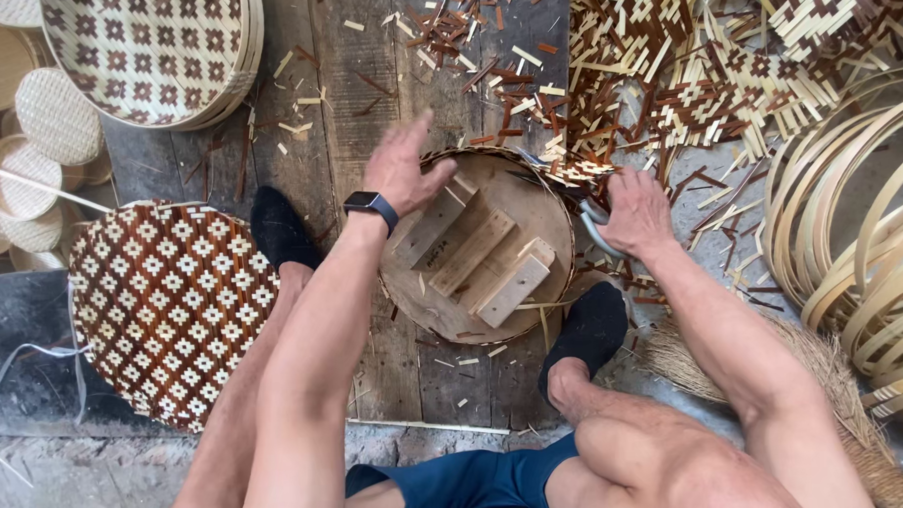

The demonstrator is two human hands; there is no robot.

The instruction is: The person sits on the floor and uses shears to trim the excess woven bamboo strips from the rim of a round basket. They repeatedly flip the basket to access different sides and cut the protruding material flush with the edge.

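A round wooden form [476, 248] (three slats across it) wears a woven edge; left hand [401, 169] rests open, right hand [635, 211] clenches shears [596, 226].

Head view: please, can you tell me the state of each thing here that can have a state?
Left hand: open, fingers spread, resting on the round mould's rim.
Right hand: closed around the shears.
Shears: held at the mould's edge; blades hidden.
Round wooden mould: lying flat, woven edge sticking out at the top.
Woven round tray: lying on the floor, untouched.
Bamboo hoops: stacked at right.
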